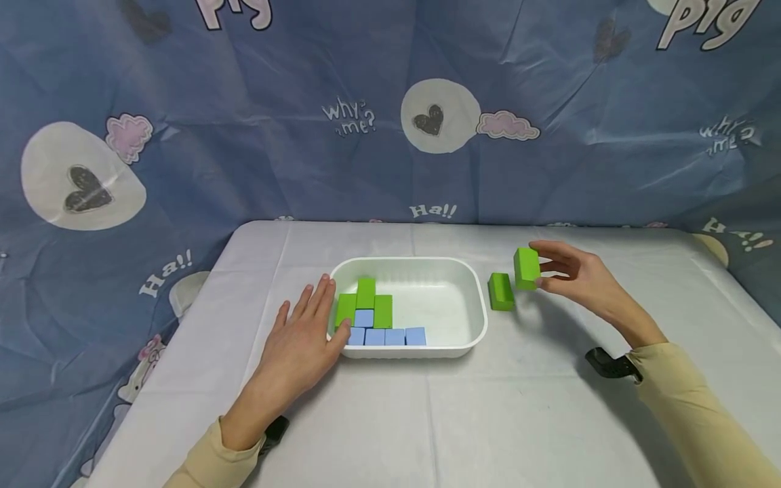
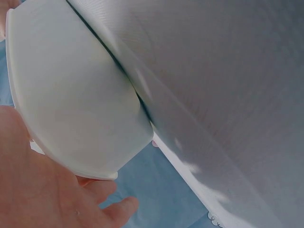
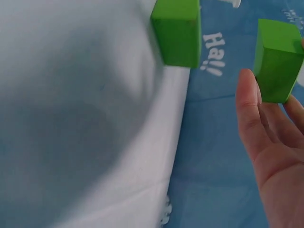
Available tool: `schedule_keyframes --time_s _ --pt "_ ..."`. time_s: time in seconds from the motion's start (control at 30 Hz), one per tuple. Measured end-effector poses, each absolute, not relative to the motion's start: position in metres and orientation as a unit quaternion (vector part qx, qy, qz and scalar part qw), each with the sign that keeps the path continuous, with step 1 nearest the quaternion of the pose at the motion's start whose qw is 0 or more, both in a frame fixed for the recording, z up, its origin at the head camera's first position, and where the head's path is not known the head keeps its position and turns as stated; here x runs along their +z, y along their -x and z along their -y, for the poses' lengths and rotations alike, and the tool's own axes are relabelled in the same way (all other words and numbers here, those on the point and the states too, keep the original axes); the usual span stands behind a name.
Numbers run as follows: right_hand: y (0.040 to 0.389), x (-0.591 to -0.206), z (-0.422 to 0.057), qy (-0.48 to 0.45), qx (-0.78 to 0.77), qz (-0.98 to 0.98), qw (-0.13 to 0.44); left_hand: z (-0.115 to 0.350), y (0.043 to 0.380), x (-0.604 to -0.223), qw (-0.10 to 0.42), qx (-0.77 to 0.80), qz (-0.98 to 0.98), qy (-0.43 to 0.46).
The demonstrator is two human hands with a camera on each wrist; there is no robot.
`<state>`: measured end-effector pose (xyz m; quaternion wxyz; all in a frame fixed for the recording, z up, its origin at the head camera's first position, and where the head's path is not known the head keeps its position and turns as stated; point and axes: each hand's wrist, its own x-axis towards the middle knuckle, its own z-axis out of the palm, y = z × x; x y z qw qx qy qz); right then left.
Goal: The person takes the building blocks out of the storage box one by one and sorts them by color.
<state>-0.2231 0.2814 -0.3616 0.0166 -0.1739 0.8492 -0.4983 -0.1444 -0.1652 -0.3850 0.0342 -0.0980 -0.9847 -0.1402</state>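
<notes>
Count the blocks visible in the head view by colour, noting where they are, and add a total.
Green blocks: 5 (3 in the tray, 1 on the table, 1 held in the right hand)
Blue blocks: 5 (all in the tray)
Total visible: 10

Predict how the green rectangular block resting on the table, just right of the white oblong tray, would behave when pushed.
The green block is probably stiff, given its crisp, straight edges. Its flat faces suggest it would likely slide rather than roll across the white table.
</notes>
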Motion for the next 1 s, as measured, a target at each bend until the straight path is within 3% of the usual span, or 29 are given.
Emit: schedule_keyframes --time_s 0.23,0.53,1.0 --pt "0.227 -0.371 -0.293 0.197 -0.459 -0.866 0.03 0.165 0.143 -0.385 0.035 -0.141 0.985 0.097" --pt "0.23 -0.383 -0.307 0.185 -0.439 -0.875 0.087 0.165 0.144 -0.386 0.035 -0.14 0.985 0.093" --pt "0.237 -0.394 -0.312 0.205 -0.415 -0.881 0.101 0.164 0.144 -0.386 0.036 -0.145 0.984 0.093"
